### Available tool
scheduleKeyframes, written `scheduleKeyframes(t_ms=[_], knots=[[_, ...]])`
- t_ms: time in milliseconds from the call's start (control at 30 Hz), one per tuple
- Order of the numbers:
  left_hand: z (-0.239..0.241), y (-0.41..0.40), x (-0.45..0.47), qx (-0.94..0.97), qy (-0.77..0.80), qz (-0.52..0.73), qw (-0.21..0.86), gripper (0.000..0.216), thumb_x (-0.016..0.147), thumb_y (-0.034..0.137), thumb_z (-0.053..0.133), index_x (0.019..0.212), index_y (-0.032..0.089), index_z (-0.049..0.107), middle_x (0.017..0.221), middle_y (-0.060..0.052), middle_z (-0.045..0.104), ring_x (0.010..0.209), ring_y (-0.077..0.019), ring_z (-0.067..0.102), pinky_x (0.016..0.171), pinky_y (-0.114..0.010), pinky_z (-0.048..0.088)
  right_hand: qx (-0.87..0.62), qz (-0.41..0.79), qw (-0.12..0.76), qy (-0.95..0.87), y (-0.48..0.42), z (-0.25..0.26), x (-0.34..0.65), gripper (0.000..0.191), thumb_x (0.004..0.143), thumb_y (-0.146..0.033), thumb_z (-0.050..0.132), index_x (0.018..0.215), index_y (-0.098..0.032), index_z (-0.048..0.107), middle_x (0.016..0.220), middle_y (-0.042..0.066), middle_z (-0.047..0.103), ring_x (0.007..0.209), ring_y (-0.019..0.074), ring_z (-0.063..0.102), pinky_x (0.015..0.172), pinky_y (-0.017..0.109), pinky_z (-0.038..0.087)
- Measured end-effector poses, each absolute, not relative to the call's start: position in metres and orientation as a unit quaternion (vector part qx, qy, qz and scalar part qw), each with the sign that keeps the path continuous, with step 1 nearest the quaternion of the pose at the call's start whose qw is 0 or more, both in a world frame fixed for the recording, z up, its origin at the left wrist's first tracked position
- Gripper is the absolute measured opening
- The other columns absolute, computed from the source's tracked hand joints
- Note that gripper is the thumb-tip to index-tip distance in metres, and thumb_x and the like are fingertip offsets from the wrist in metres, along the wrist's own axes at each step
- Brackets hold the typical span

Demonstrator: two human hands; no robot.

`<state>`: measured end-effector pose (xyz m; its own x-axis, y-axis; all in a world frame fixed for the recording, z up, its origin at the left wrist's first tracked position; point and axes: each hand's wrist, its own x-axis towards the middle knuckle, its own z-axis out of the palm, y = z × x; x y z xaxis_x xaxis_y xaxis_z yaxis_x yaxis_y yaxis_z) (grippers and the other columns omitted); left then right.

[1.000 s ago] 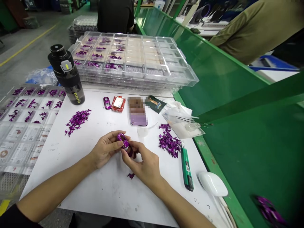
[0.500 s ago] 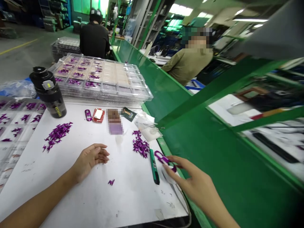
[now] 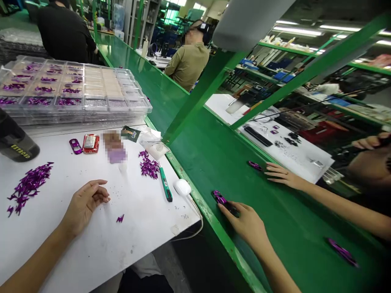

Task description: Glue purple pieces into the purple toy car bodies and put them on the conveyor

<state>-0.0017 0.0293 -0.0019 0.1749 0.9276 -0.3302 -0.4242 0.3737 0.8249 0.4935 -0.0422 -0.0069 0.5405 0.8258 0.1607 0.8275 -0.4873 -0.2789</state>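
My right hand [image 3: 246,221] reaches over onto the green conveyor belt [image 3: 214,154], its fingers pinched on a shiny purple oval part [image 3: 220,197] that lies on the belt. My left hand [image 3: 84,203] rests on the white worktable [image 3: 91,244] with loosely curled fingers and nothing in it. A single small purple trim piece [image 3: 120,219] lies just right of that hand. Piles of purple pieces sit at the left [image 3: 27,188] and at the middle [image 3: 149,167] of the table.
A co-worker's hand [image 3: 282,175] rests on the belt near another purple part [image 3: 254,165]; a third part [image 3: 342,251] lies farther right. A green cutter [image 3: 165,189], white mouse [image 3: 182,187], dark bottle [image 3: 15,144] and stacked clear trays [image 3: 70,91] stand on the table.
My right hand carried the purple part from in front of me, past the table edge, down onto the belt. My left hand let go and stayed on the table. The view swung right.
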Motion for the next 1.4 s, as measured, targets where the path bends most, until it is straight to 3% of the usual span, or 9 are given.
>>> scheduleKeyframes(t_ms=[167,333,433,600,800,1033,1200,1300,1400], knots=[[0.000,0.021,0.006,0.385,0.449,0.475,0.652,0.030,0.087,0.043,0.073,0.100,0.016,0.076,0.086,-0.007,0.073,0.080,-0.0207,0.068,0.083,-0.036,0.057,-0.812,-0.061,0.301,-0.497,-0.048,-0.004,0.413,0.044,0.081,-0.067,0.061,0.091,-0.024,0.065,0.082,0.012,0.074,0.077,0.0358,0.072,0.063,0.048,0.058],[-0.001,0.008,0.013,0.422,0.411,0.423,0.689,0.048,0.087,0.050,0.071,0.122,0.018,0.070,0.115,-0.014,0.073,0.094,-0.0266,0.072,0.084,-0.042,0.059,-0.562,-0.015,0.422,-0.711,-0.033,-0.002,0.259,0.027,0.093,-0.025,0.062,0.119,-0.021,0.055,0.080,0.003,0.070,0.060,0.0184,0.067,0.054,0.030,0.058],[-0.002,0.002,0.016,0.346,0.395,0.421,0.739,0.062,0.087,0.050,0.072,0.140,0.023,0.053,0.101,-0.007,0.073,0.086,-0.0195,0.071,0.082,-0.037,0.059,-0.462,0.015,0.404,-0.789,-0.021,-0.001,0.186,0.020,0.096,-0.014,0.051,0.112,-0.020,0.062,0.085,0.004,0.071,0.073,0.0160,0.070,0.064,0.026,0.059],[0.001,0.009,0.016,0.236,0.395,0.492,0.739,0.053,0.084,0.042,0.078,0.127,0.024,0.052,0.086,0.000,0.068,0.076,-0.0139,0.067,0.072,-0.029,0.057,-0.427,0.087,0.398,-0.808,0.015,0.013,0.170,0.016,0.097,-0.030,0.057,0.088,-0.023,0.067,0.092,0.002,0.071,0.074,0.0123,0.067,0.066,0.023,0.056],[0.004,0.018,0.012,0.247,0.401,0.506,0.722,0.057,0.080,0.037,0.082,0.130,0.027,0.056,0.090,0.000,0.062,0.082,-0.0167,0.064,0.068,-0.034,0.059,-0.563,0.122,0.410,-0.708,0.088,0.006,0.190,0.040,0.086,-0.046,0.066,0.111,-0.015,0.064,0.101,0.012,0.072,0.087,0.0243,0.068,0.073,0.040,0.058],[0.001,0.017,0.013,0.253,0.416,0.507,0.711,0.062,0.075,0.034,0.084,0.132,0.029,0.058,0.089,0.000,0.054,0.077,-0.0172,0.063,0.053,-0.029,0.056,-0.524,0.230,0.463,-0.677,0.088,0.025,0.171,0.040,0.103,-0.045,0.039,0.118,-0.018,0.064,0.079,0.003,0.068,0.070,0.0164,0.065,0.064,0.029,0.053],[-0.004,0.021,0.016,0.235,0.426,0.524,0.699,0.066,0.072,0.032,0.087,0.133,0.029,0.060,0.088,0.001,0.053,0.071,-0.0122,0.057,0.051,-0.024,0.048,-0.480,0.145,0.597,-0.626,0.064,0.034,0.174,0.015,0.092,-0.029,0.065,0.081,-0.021,0.059,0.069,-0.003,0.056,0.057,0.0111,0.054,0.057,0.027,0.047],[-0.009,0.022,0.016,0.218,0.415,0.524,0.711,0.071,0.068,0.028,0.090,0.133,0.031,0.061,0.089,0.002,0.053,0.069,-0.0095,0.055,0.057,-0.025,0.049,-0.347,0.162,0.658,-0.649,0.049,0.026,0.176,0.027,0.084,-0.009,0.068,0.081,-0.023,0.045,0.066,-0.007,0.043,0.053,0.0089,0.044,0.053,0.027,0.044],[-0.011,0.022,0.016,0.222,0.403,0.520,0.719,0.075,0.068,0.025,0.091,0.136,0.032,0.059,0.088,0.003,0.056,0.065,-0.0075,0.056,0.062,-0.026,0.050,-0.285,0.178,0.606,-0.721,0.039,0.019,0.176,0.037,0.079,0.002,0.066,0.076,-0.023,0.039,0.065,-0.006,0.040,0.054,0.0085,0.041,0.048,0.026,0.037]])
